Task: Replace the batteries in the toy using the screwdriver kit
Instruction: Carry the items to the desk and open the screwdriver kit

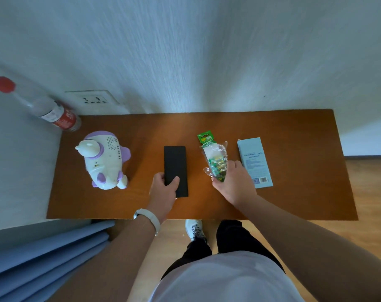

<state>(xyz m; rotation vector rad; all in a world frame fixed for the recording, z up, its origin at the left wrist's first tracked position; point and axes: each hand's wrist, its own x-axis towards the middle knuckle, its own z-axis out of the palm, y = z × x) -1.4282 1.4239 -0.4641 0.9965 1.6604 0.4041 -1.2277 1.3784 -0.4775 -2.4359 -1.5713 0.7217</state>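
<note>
The fingers (173, 181) of the left hand (163, 188) grasp the near left corner of the black case (175, 162), thumb on its top face and another finger against its left edge. The case is flat, closed, and lies lengthwise on the tabletop (305, 192), roughly in the middle. The right hand (234, 184) has its fingers (231, 166) curled round the near end of the battery pack (213, 155), a green card in crinkled clear plastic with its far end pointing at the wall (185, 51). Whether the pack rests on the wood or is lifted off it I cannot tell.

Just right of that hand, almost touching its knuckles, lies a light blue box (253, 162), printed side up. Left of the case, with a bare strip of wood between, the toy (104, 160) lies: a white and purple figure, speaker holes upward, its feet towards the near edge. Beyond it, at the far left corner, a clear bottle (43, 105) with a red cap and a red label leans by the side wall, near a wall socket (93, 98).

The tabletop butts against walls on its far and left sides. Its right end is open to a wooden floor (370, 192), and bare wood lies right of the box and along the near edge. A white wristband (147, 217) sits on the left wrist. Below the near edge are blue folded panels (43, 258) at the left and a white shoe (195, 228).
</note>
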